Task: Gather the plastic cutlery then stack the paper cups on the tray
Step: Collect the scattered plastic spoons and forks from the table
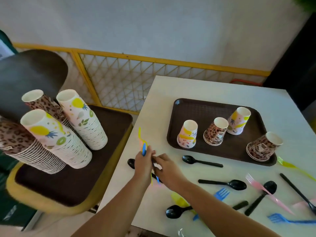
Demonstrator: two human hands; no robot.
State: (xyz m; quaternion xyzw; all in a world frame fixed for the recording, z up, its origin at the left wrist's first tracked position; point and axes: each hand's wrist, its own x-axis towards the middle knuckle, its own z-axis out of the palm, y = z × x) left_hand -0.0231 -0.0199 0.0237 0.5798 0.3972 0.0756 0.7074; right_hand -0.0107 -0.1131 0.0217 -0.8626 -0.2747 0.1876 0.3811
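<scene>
My left hand (143, 164) grips a small bunch of plastic cutlery (143, 144), yellow, blue and pink, above the white table's (160, 117) left edge. My right hand (166, 170) is next to it and pinches a black utensil at the bunch. A black spoon (131, 163) lies under the hands. A brown tray (200, 108) holds several upside-down paper cups: a fruit-print cup (187, 134), a leopard-print cup (215, 131), another fruit-print cup (238, 120) and a leopard cup (263, 146) at the tray's right corner. Black spoons (201, 161) (224, 183) and coloured forks (221, 194) lie scattered on the table.
To the left a brown chair seat (71, 177) carries tall stacks of paper cups (56, 142) leaning toward me. A yellow lattice fence (130, 79) runs behind the table. More cutlery lies at the right: a pink fork (266, 192), a blue fork (287, 219), a yellow fork (290, 166).
</scene>
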